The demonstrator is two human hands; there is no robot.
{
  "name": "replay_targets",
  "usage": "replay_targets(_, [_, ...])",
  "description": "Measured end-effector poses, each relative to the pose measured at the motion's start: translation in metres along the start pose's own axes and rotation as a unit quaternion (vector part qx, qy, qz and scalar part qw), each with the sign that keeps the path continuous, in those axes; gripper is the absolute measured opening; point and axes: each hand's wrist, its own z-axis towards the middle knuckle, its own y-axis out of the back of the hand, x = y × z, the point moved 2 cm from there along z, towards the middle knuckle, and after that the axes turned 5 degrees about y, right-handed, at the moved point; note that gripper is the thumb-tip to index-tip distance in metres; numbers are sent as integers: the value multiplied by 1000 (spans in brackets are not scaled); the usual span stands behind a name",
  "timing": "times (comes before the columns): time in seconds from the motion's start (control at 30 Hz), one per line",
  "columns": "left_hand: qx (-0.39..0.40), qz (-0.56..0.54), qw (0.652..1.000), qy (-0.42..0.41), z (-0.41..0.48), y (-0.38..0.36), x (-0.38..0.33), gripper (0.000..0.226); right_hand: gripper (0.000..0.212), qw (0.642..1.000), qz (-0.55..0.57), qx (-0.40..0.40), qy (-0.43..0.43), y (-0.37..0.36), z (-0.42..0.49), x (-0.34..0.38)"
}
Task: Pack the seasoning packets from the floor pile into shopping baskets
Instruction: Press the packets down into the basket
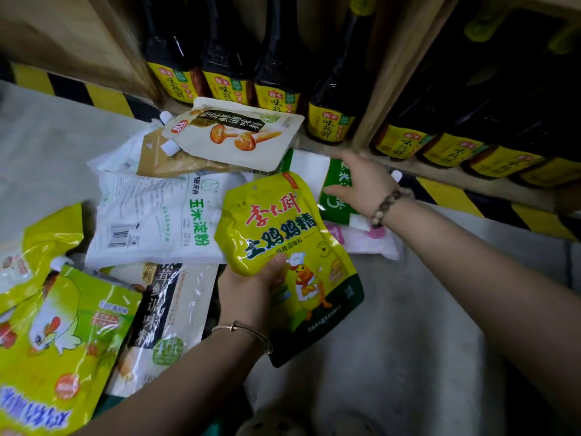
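The left hand [248,291], nearest, grips the lower edge of a yellow packet [283,234], thumb on its face and fingers curled behind. Leftward and beyond that hand sprawls the floor pile [151,215]. Further out, the right hand [361,180] rests spread on a green-and-white packet [338,210], not yet closed round it. That packet lies directly under the right hand, its long axis seemingly running back toward the left hand, with one end tucked beneath the yellow packet. The right hand is plainly the nearer one. No basket shows clearly.
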Motion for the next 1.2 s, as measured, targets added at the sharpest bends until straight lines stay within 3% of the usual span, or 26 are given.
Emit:
replay_targets(0.2, [3,13,1000,1,2,10,-5,11,101,980,-132,146,-14,-27,30,-4])
replay_targets(0.53, [-11,8,1000,8,6,14,-7,14,119,974,-156,111,-125,-31,-1,-13])
replay_targets(0.73, [-3,17,1000,-1,6,11,1,20,102,968,-108,85,-208,-47,-50,-31])
replay_targets(0.83, [1,20,1000,1,6,9,4,23,97,963,4,60,-262,-46,-57,-39])
replay_targets(0.97, [16,24,1000,4,7,6,9,22,75,936,154,87,-304,-39,-54,-50])
replay_targets(1.2, [58,51,997,-1,6,-2,7,22,28,849,402,8,-343,-30,-73,-70])
